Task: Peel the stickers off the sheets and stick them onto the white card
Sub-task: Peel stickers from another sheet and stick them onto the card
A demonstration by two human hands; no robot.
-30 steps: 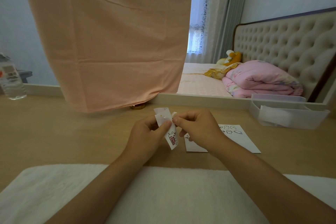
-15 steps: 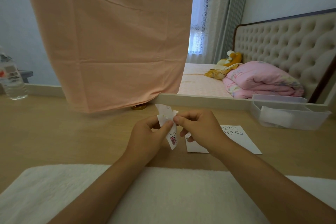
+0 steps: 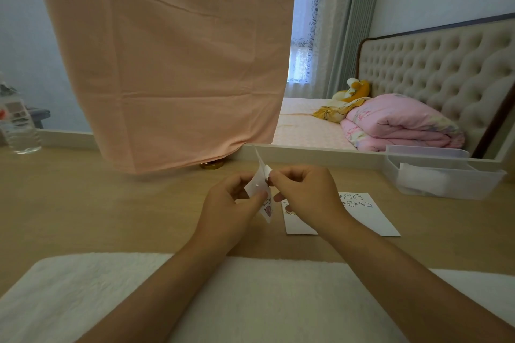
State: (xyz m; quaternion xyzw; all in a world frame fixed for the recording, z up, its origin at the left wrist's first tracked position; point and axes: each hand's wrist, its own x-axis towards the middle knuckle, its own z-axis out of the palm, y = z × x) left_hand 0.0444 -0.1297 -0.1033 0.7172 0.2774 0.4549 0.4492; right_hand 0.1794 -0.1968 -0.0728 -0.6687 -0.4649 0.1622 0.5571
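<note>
Item: sticker sheet point(image 3: 260, 185), held upright above the table point(image 3: 111, 217) centre, left hand point(image 3: 231, 203) pinching it steady while right hand point(image 3: 306, 198) thumb and forefinger nip a sticker point(image 3: 267, 171) at its top edge, apparently peeling. Item: white card point(image 3: 373, 220), flat just right of the 2 hands, within easy reach, other stickers point(image 3: 352, 200) already at its far end.

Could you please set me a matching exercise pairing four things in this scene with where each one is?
Things:
1 sticker sheet
2 white card
3 water bottle
4 clear plastic box

Places:
A standing at the far left of the table
B lying flat on the table
C at the table's far right
D pinched between the left hand and the right hand

Pairs: 1-D; 2-B; 3-A; 4-C
</note>
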